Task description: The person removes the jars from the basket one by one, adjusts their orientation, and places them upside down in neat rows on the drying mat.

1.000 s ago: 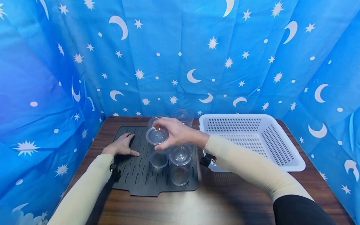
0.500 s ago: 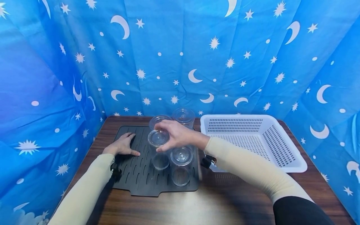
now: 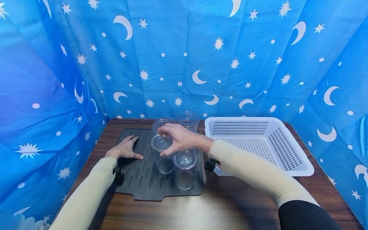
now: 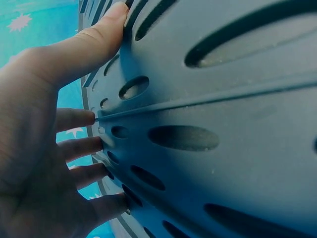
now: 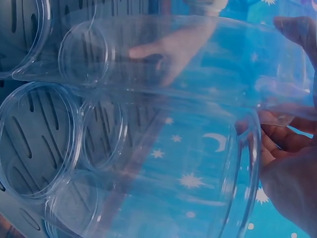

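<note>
My right hand [image 3: 180,137] grips a clear plastic cup [image 3: 162,142] near its rim, thumb on the near side and fingers on the far side. The cup is upright over the dark grey slotted mat [image 3: 138,188]; whether its base touches the mat I cannot tell. Three more clear cups stand close by: a front-right cup [image 3: 185,159], a back-left cup [image 3: 164,123], partly hidden by the hand, and a back-right cup [image 3: 188,118]. My left hand [image 3: 125,148] rests on the mat's left side, fingers spread. In the left wrist view its fingertips touch the slotted mat [image 4: 257,109].
A white perforated plastic basket [image 3: 240,127] stands right of the mat on the dark wood table [image 3: 230,204]. A blue curtain [image 3: 161,70] with moons and stars surrounds the table at the back and sides.
My right hand and the cup in it have come down slightly, mostly during the first half second. The left hand stays in place on the mat.
</note>
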Demonstrator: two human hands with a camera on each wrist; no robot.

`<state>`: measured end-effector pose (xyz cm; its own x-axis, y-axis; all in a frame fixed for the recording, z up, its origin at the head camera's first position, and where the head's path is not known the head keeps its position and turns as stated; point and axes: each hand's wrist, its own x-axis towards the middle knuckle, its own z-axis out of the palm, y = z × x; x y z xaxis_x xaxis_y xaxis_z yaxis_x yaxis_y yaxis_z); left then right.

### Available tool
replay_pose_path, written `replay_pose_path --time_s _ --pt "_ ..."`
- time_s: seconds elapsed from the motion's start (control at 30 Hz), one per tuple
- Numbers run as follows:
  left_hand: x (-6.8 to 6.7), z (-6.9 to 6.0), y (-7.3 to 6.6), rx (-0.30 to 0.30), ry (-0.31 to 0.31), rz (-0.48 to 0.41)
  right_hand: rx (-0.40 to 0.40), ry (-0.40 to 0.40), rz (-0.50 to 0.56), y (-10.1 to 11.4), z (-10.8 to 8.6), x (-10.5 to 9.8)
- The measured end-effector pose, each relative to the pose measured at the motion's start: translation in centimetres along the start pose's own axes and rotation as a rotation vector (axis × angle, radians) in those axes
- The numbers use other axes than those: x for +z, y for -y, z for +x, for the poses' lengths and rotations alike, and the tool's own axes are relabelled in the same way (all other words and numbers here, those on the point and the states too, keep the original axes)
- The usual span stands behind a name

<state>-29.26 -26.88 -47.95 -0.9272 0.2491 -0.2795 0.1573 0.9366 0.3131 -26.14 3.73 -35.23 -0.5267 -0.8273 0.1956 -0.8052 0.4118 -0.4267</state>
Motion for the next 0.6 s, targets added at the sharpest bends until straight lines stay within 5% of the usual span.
replay_pose_path --time_s 0.6 --pt "0.00 0.11 0.20 0.012 -0.001 -0.015 0.072 0.093 -0.068 0.52 0.29 -0.66"
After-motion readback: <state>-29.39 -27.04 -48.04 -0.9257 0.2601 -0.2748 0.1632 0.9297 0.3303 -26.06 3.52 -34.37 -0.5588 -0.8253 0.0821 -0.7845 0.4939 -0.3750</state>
